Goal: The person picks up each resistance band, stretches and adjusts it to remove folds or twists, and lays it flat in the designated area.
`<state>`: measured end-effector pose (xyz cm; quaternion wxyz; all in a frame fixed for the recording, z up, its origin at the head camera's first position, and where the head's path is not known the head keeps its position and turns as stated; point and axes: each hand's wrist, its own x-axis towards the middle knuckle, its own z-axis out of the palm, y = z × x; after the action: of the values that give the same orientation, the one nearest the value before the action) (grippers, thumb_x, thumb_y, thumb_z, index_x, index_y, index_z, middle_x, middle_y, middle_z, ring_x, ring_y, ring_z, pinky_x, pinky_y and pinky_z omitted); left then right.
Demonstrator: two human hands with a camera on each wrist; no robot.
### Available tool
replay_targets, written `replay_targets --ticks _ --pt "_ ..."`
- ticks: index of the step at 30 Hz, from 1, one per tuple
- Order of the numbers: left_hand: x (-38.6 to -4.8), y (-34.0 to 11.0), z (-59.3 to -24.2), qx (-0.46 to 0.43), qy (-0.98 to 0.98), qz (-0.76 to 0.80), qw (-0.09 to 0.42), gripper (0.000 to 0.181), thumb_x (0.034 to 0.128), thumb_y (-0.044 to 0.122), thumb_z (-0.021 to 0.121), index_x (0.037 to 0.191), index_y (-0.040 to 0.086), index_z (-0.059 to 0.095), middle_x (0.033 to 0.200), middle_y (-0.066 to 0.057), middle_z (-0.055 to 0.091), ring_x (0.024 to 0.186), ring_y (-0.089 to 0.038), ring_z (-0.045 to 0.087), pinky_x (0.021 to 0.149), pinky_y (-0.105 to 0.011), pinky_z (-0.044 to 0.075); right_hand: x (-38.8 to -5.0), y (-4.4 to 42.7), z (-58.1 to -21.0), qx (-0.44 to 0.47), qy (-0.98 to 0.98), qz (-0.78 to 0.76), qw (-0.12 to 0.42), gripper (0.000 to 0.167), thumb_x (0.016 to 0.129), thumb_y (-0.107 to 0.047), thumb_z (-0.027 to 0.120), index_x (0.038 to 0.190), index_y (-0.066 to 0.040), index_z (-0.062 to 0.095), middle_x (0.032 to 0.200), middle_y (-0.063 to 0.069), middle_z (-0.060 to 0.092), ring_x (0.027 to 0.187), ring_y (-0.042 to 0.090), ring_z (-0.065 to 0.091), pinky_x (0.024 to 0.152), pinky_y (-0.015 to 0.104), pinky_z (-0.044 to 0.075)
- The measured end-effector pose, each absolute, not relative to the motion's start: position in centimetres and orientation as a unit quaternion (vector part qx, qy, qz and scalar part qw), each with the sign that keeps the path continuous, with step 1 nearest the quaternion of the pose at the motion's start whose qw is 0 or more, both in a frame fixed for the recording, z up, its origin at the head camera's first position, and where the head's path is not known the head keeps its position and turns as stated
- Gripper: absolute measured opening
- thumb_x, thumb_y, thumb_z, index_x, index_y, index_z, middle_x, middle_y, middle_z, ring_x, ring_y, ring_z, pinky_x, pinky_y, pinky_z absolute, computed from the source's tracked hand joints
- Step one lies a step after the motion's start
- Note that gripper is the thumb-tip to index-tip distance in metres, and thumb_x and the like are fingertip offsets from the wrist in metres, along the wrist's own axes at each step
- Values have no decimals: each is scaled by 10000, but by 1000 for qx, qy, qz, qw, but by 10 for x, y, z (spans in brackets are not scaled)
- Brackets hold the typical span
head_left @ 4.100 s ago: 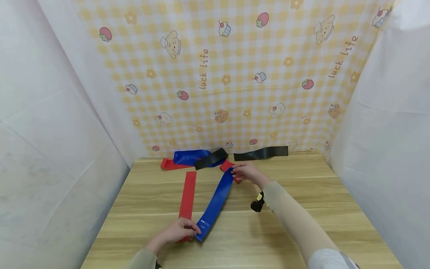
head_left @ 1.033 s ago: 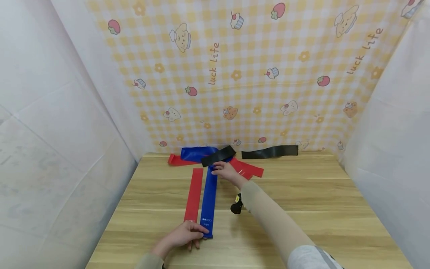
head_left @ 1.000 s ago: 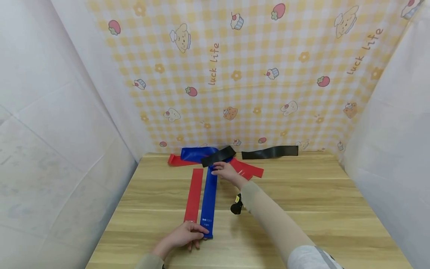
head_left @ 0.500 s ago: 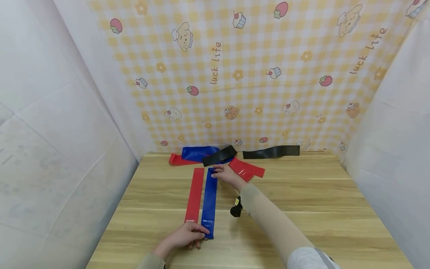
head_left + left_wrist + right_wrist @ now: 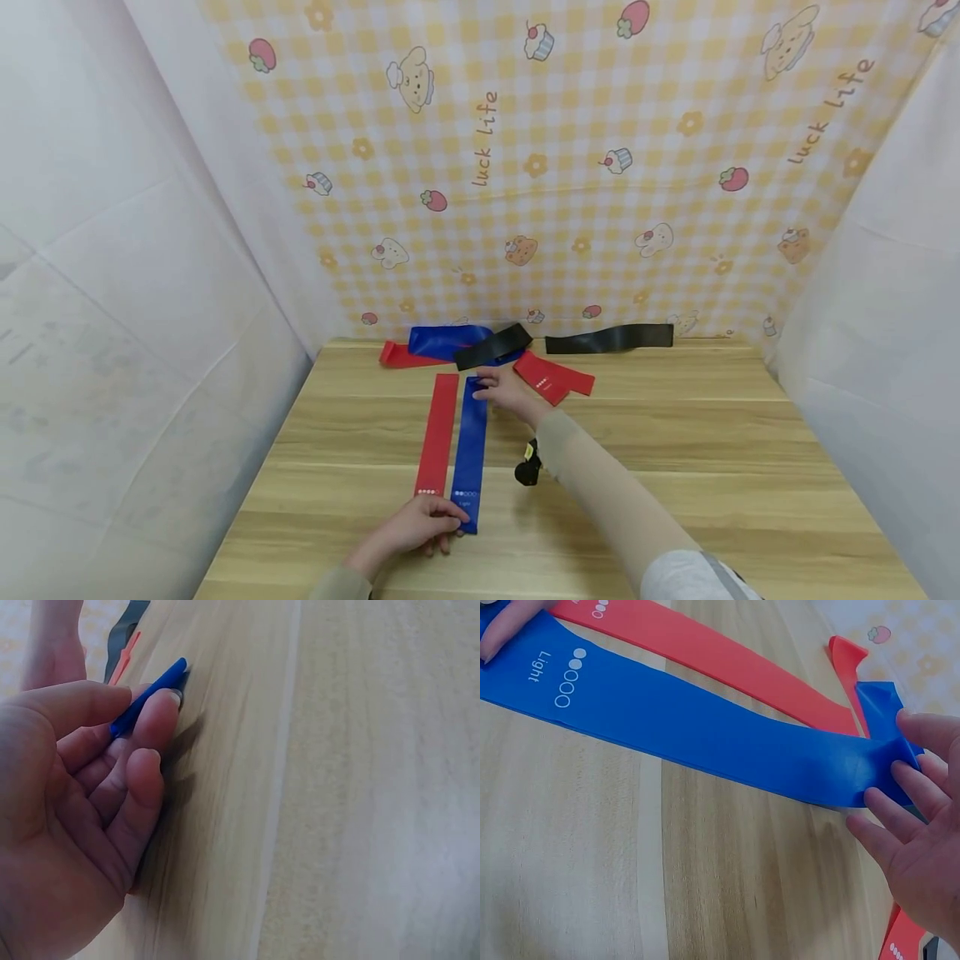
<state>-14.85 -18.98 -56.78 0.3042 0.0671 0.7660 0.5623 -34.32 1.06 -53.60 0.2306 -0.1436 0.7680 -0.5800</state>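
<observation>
A blue resistance band (image 5: 470,442) marked "Light" lies stretched lengthwise between the two hands. Its near end is pinched by the left hand (image 5: 416,525), thumb against fingers; the left wrist view shows the folded blue edge (image 5: 150,697) in that pinch. At the far end, the right hand (image 5: 922,787) holds the band's tip between thumb and fingers, and the tip curls up a little there. Just left of it, nearly parallel, a red resistance band (image 5: 437,433) lies flat on the table, its near end hidden behind the left hand.
Against the patterned backdrop lie another blue band (image 5: 442,342), a red one (image 5: 401,356) under it, and a black band (image 5: 495,346) across. A second black band (image 5: 611,337) lies right of these. A folded red band (image 5: 551,379) is near the right wrist. White curtains flank the wooden table.
Earlier the blue band slanted to the right; the right hand has carried its far end left, beside the red band. Since then, its far end has shifted slightly nearer, away from the black band.
</observation>
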Motion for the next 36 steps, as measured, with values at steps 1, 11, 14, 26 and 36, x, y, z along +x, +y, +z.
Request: replay_targets --ticks 1,11,14,26,36 --pt "-148 -190 -568 68 766 562 304 171 964 122 590 1047 64 728 789 -56 679 567 -105 581 456 -183 437 -343 10 -536 -144 770 -578 228 574 954 -98 610 1458 27 365 1457 190 432 1341 318 408 990 478 444" --pt "-146 -187 -571 67 769 563 295 151 952 108 604 1030 60 725 791 -55 675 562 -113 587 449 -192 450 -345 7 -539 -141 770 -579 228 579 946 -98 624 1452 28 374 1449 194 443 1329 320 425 979 476 453" --pt "-146 -186 -571 70 770 563 292 153 950 105 605 1032 53 723 796 -54 675 559 -113 586 447 -194 451 -345 7 -540 -140 767 -582 230 580 944 -88 623 1450 36 369 1450 197 440 1330 328 421 978 487 451" --pt "-146 -186 -569 66 775 557 290 141 950 117 611 1013 70 728 786 -56 668 566 -126 592 457 -197 464 -347 5 -547 -122 769 -583 232 555 939 -79 620 1431 45 395 1419 232 462 1281 330 474 905 448 488" --pt "-147 -187 -571 65 775 559 288 138 946 129 622 1004 73 734 794 -60 675 569 -128 600 460 -200 471 -352 2 -556 -111 770 -580 242 548 942 -83 615 1437 20 403 1410 218 480 1279 320 481 987 478 445"
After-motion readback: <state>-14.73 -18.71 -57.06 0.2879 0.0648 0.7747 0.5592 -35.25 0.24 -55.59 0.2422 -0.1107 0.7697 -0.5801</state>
